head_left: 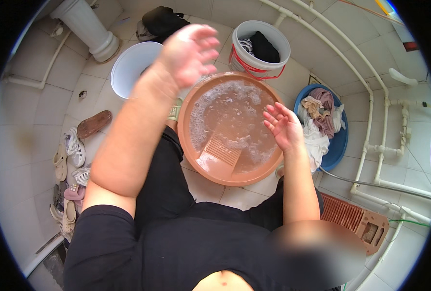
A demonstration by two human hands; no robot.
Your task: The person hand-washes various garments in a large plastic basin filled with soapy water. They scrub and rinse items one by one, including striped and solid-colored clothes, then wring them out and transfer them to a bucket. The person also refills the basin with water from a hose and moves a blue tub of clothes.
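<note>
Between my knees stands a round brown plastic basin [190,153] of sudsy water, with a ridged washboard slope [220,153] built into its near side. My left hand [188,54] is raised above the basin's far left rim, fingers apart and nothing in it. Over the right side of the basin, my right hand [284,127] is held up with its palm turned inward, also holding nothing. No cloth shows in the foamy water. To the right, a blue tub [340,145] holds white, mauve and tan clothes [324,114].
Behind the basin is a white bucket [240,60] with dark clothes; left of it sits a white basin [123,72]. Shoes [74,148] line the left wall. A brown washboard [344,213] lies at right, near white pipes [370,121]. A dark bundle [163,22] lies at the back.
</note>
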